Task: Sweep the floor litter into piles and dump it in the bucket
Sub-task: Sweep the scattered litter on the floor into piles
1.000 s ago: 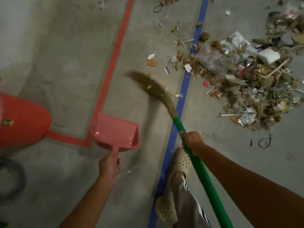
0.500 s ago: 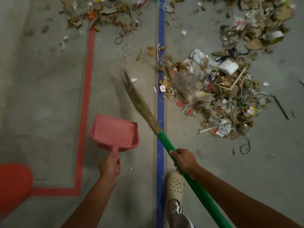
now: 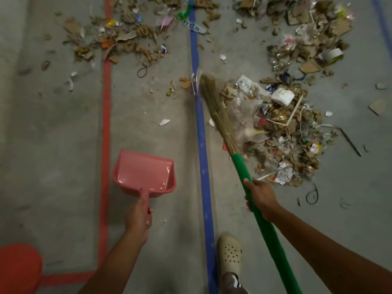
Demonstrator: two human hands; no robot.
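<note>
- My right hand [image 3: 259, 196] grips the green broom [image 3: 244, 172]; its straw end touches the litter pile [image 3: 282, 132].
- My left hand [image 3: 139, 215] holds the pink dustpan [image 3: 144, 172].

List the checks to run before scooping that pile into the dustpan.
1. Right hand grips broom: ok.
2. Left hand grips dustpan handle: ok.
3. Dustpan empty: ok.
4. Dustpan beside pile: not ok; it sits across the blue line from it.
5. Litter gathered: not ok; scraps lie scattered beyond the pile.
6. Bucket ready: cannot tell; only its edge shows.
</note>
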